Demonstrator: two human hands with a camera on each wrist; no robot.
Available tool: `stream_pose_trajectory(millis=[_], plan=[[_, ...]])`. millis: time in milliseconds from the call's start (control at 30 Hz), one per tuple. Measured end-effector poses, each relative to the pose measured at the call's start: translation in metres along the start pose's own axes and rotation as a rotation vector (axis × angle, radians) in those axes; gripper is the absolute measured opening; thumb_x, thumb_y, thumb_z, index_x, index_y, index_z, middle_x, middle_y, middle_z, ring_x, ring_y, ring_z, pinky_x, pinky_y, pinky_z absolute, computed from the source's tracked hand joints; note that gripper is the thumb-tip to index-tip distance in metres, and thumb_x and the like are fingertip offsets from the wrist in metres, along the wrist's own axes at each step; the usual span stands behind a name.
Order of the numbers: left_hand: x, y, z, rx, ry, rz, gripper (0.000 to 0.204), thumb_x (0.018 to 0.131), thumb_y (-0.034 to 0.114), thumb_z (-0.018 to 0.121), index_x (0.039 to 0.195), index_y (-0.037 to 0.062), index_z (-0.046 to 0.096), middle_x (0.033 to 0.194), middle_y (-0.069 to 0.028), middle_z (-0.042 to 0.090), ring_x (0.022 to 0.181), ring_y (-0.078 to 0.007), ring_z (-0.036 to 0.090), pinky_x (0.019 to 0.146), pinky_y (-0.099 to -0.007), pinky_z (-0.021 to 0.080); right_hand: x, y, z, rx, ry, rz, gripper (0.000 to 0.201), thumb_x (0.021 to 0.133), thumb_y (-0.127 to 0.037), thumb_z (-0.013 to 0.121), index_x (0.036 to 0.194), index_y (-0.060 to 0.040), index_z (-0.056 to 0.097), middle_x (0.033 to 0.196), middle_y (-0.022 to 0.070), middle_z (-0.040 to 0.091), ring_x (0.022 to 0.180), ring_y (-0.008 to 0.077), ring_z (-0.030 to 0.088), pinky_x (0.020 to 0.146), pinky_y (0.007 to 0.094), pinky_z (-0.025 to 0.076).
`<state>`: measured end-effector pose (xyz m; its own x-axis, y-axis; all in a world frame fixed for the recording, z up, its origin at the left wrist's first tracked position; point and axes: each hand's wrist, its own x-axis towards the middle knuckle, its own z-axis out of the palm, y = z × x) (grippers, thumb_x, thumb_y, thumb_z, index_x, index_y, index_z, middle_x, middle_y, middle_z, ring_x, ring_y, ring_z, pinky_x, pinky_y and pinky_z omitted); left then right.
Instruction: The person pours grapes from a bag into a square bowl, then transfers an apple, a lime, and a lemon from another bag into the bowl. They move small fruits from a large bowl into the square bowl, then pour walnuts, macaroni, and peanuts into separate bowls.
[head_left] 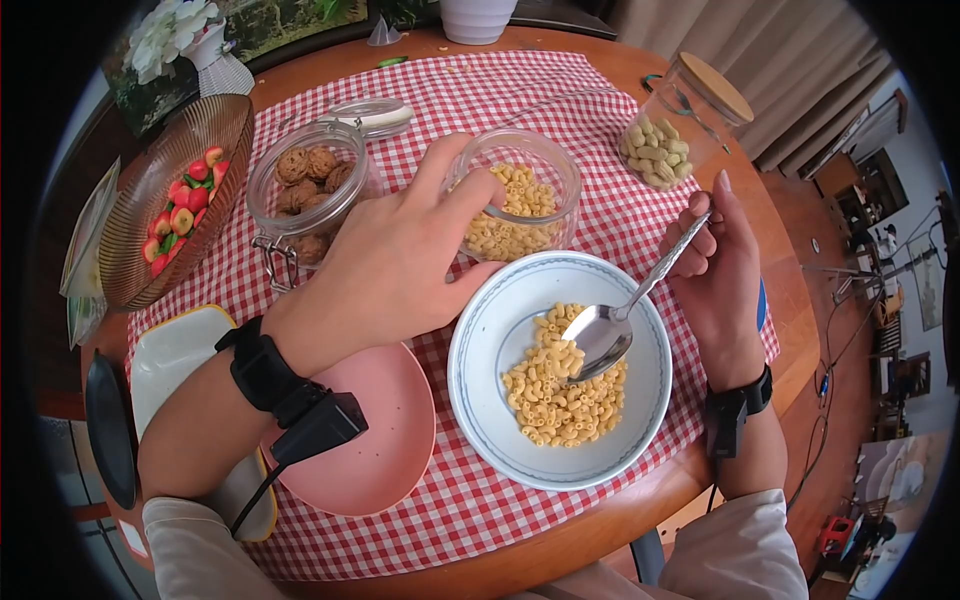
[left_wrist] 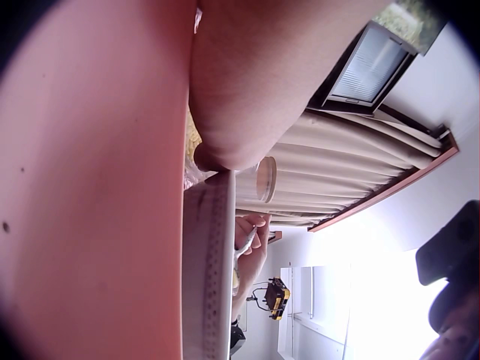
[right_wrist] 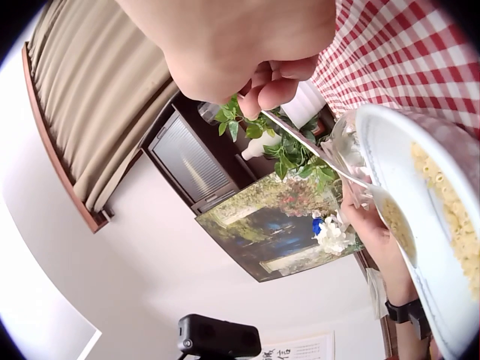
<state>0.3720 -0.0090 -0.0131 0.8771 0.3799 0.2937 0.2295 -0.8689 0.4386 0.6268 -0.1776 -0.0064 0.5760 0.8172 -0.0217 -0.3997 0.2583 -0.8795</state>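
My left hand [head_left: 400, 235] grips a clear glass jar [head_left: 575, 190] of dry macaroni, fingers at its rim and thumb low on its near side. In my right hand [head_left: 722, 280] I hold the handle of a metal spoon [head_left: 603, 335]. The bowl of the spoon sits inside a white and blue bowl [head_left: 475, 390], at the macaroni [head_left: 570, 400] piled there. In the right wrist view the spoon [right_wrist: 319, 152] slants down from my fingertips into that bowl. The jar stands just behind the bowl.
Left of the bowl lies a pink plate [head_left: 370, 440], partly over a white tray [head_left: 180, 350]. A jar of walnuts [head_left: 310, 180] with its lid open stands at the back, beside an amber basket [head_left: 120, 250] of red fruit. A wooden-lidded jar of peanuts [head_left: 655, 150] stands back right.
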Motion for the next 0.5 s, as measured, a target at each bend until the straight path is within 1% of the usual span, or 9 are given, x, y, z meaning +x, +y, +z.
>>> stream_pose_trajectory(millis=[67, 100, 167, 267, 300, 367, 400, 467, 500], plan=[[0.0, 0.0, 0.0, -0.003, -0.007, -0.012, 0.048, 0.085, 0.025, 0.082, 0.122, 0.012, 0.054, 0.158, -0.0219, 0.038, 0.095, -0.04, 0.07, 0.081, -0.047, 0.056, 0.0, -0.001, -0.001, 0.142, 0.01, 0.018, 0.04, 0.111, -0.04, 0.053, 0.089, -0.0086, 0.063, 0.059, -0.0065, 0.044, 0.053, 0.005, 0.039, 0.049, 0.0204, 0.036], [0.0, -0.001, 0.0, 0.004, -0.002, 0.0, 0.048, 0.085, 0.024, 0.081, 0.123, 0.0121, 0.054, 0.158, -0.0217, 0.038, 0.096, -0.0406, 0.07, 0.082, -0.0472, 0.056, 0.0, -0.001, 0.002, 0.142, 0.009, 0.019, 0.04, 0.111, -0.04, 0.053, 0.089, -0.0086, 0.063, 0.059, -0.0065, 0.044, 0.053, 0.005, 0.039, 0.049, 0.0204, 0.036], [0.0, -0.004, 0.002, 0.012, 0.003, 0.013, 0.048, 0.085, 0.024, 0.081, 0.123, 0.0123, 0.054, 0.158, -0.0215, 0.038, 0.097, -0.0412, 0.07, 0.082, -0.0475, 0.056, -0.002, -0.003, 0.009, 0.226, 0.134, -0.016, 0.04, 0.109, -0.044, 0.057, 0.095, -0.0068, 0.066, 0.07, -0.0009, 0.061, 0.057, 0.0097, 0.051, 0.055, 0.021, 0.042], [-0.001, -0.006, 0.005, 0.051, 0.054, 0.049, 0.047, 0.085, 0.023, 0.081, 0.122, 0.0125, 0.054, 0.159, -0.0216, 0.038, 0.098, -0.0418, 0.07, 0.082, -0.0473, 0.056, -0.002, -0.003, 0.004, 0.227, 0.057, -0.052, 0.042, 0.108, -0.046, 0.058, 0.097, -0.0062, 0.066, 0.075, 0.0013, 0.066, 0.062, 0.0107, 0.056, 0.059, 0.0228, 0.045], [0.0, -0.005, 0.004, 0.039, 0.04, 0.045, 0.048, 0.085, 0.023, 0.081, 0.122, 0.0125, 0.054, 0.159, -0.0217, 0.038, 0.097, -0.0415, 0.07, 0.081, -0.0469, 0.056, -0.002, -0.003, 0.001, 0.227, 0.058, -0.053, 0.042, 0.108, -0.046, 0.058, 0.097, -0.0062, 0.066, 0.075, 0.0013, 0.066, 0.062, 0.0107, 0.056, 0.059, 0.0228, 0.045], [0.0, -0.003, 0.002, 0.027, 0.026, 0.041, 0.048, 0.084, 0.023, 0.082, 0.122, 0.0125, 0.054, 0.159, -0.0218, 0.038, 0.096, -0.0411, 0.071, 0.08, -0.0464, 0.056, -0.002, -0.004, -0.002, 0.259, -0.046, -0.048, 0.041, 0.109, -0.044, 0.056, 0.099, -0.0061, 0.066, 0.072, 0.0005, 0.063, 0.063, 0.0102, 0.054, 0.06, 0.0239, 0.044], [0.0, -0.001, 0.0, 0.015, 0.01, 0.02, 0.048, 0.084, 0.023, 0.082, 0.123, 0.0125, 0.054, 0.159, -0.0218, 0.038, 0.095, -0.0407, 0.071, 0.08, -0.0462, 0.056, -0.002, -0.004, -0.002, 0.26, -0.046, -0.048, 0.041, 0.109, -0.044, 0.056, 0.099, -0.0061, 0.066, 0.072, 0.0005, 0.063, 0.063, 0.0102, 0.054, 0.06, 0.0239, 0.044], [0.0, -0.001, 0.0, 0.003, -0.006, -0.002, 0.048, 0.084, 0.023, 0.082, 0.123, 0.0124, 0.054, 0.159, -0.0218, 0.038, 0.093, -0.0403, 0.071, 0.08, -0.046, 0.056, -0.003, -0.004, -0.001, 0.252, -0.103, -0.065, 0.038, 0.112, -0.04, 0.051, 0.097, -0.007, 0.062, 0.068, -0.0027, 0.053, 0.06, 0.008, 0.042, 0.056, 0.0239, 0.038], [0.0, -0.001, 0.0, 0.004, -0.006, -0.001, 0.049, 0.084, 0.023, 0.082, 0.123, 0.0124, 0.054, 0.159, -0.0219, 0.038, 0.092, -0.0398, 0.071, 0.08, -0.046, 0.056, -0.003, -0.005, 0.0, 0.252, -0.103, -0.064, 0.038, 0.112, -0.04, 0.051, 0.097, -0.007, 0.062, 0.068, -0.0027, 0.053, 0.06, 0.008, 0.042, 0.056, 0.0239, 0.038]])
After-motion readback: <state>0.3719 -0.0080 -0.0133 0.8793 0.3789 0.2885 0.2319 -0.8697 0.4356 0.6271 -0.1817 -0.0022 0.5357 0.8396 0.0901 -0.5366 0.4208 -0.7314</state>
